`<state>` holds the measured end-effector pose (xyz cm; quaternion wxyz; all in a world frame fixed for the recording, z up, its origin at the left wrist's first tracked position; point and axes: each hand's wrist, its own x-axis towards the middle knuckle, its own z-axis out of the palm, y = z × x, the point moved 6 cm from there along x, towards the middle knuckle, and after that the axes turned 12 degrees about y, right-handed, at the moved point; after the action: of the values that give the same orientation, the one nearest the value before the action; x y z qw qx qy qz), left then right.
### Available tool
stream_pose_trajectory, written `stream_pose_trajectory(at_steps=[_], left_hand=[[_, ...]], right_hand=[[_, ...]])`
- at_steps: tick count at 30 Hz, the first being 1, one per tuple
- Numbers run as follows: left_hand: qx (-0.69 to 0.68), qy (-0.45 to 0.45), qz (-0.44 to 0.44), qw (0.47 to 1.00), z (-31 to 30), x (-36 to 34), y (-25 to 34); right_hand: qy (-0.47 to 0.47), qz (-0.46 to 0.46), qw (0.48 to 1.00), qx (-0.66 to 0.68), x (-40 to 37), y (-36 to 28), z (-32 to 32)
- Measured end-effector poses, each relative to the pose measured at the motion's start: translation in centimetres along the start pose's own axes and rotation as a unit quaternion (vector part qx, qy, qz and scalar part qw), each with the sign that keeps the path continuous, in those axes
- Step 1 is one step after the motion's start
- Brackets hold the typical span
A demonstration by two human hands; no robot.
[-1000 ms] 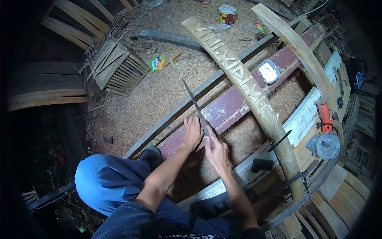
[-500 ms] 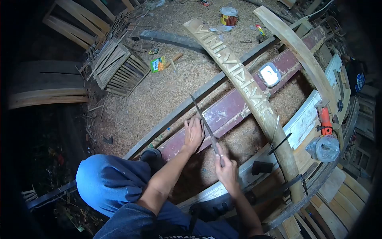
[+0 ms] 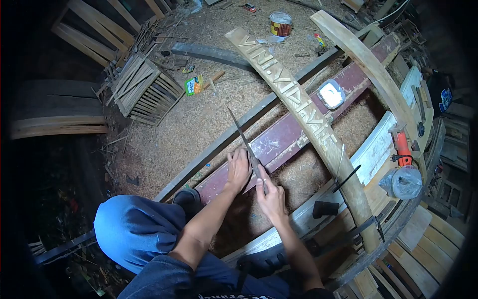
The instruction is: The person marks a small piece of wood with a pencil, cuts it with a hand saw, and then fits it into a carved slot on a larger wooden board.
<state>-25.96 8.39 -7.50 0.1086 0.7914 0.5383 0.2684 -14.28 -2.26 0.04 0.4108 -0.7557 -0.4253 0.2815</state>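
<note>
In my right hand (image 3: 271, 198) is the handle of a handsaw (image 3: 243, 133), its long tapering blade seen nearly edge-on and pointing away from me. The blade crosses over a worn purple-red plank (image 3: 275, 142), close beside my left hand (image 3: 239, 169). Fingers together and bent, my left hand presses down on the plank just left of the blade. Whatever lies beneath those fingers is hidden. A long pale board (image 3: 284, 82) with raised wooden strips in a zigzag pattern lies across the plank, farther right.
On the plank stands a square tub of white material (image 3: 331, 94). A curved board (image 3: 358, 52) crosses its far end. To the right are an orange power tool (image 3: 402, 149) and a plastic bag (image 3: 402, 182). A slatted wooden crate (image 3: 149, 89) and a paint can (image 3: 281, 25) sit on the shavings-covered floor.
My right hand has pushed the handsaw forward and to the left, nearer my left hand. My left hand keeps its place on the plank. The view has shifted slightly.
</note>
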Motion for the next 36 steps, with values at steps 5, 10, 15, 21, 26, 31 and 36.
stream_pose_trajectory(at_steps=[5, 10, 15, 21, 26, 31, 36], left_hand=[[0.005, -0.009, -0.001, 1.000, 0.4, -0.6, -0.2], [-0.013, -0.023, -0.017, 1.000, -0.5, 0.5, 0.5], [0.023, -0.007, 0.003, 1.000, 0.4, -0.5, 0.0], [0.002, -0.015, 0.008, 1.000, -0.1, -0.3, 0.4], [0.014, -0.019, 0.013, 1.000, 0.4, -0.7, 0.3], [0.015, -0.011, 0.029, 0.999, 0.4, -0.4, 0.1], [0.022, -0.035, 0.020, 0.999, 1.0, -1.0, -0.1]], right_hand=[[-0.013, 0.003, 1.000, 0.021, -2.4, 1.0, -2.3], [0.029, -0.049, 0.998, 0.027, -0.2, 1.1, 0.1], [0.005, 0.004, 1.000, 0.022, -2.3, 0.5, -2.8], [0.025, -0.013, 1.000, 0.005, -0.9, -0.3, -0.8], [-0.003, 0.032, 0.999, -0.003, -1.1, -0.2, -1.6], [0.003, 0.011, 1.000, 0.009, 0.1, -0.3, -0.1], [0.079, -0.076, 0.993, 0.051, -2.6, 0.4, -1.9]])
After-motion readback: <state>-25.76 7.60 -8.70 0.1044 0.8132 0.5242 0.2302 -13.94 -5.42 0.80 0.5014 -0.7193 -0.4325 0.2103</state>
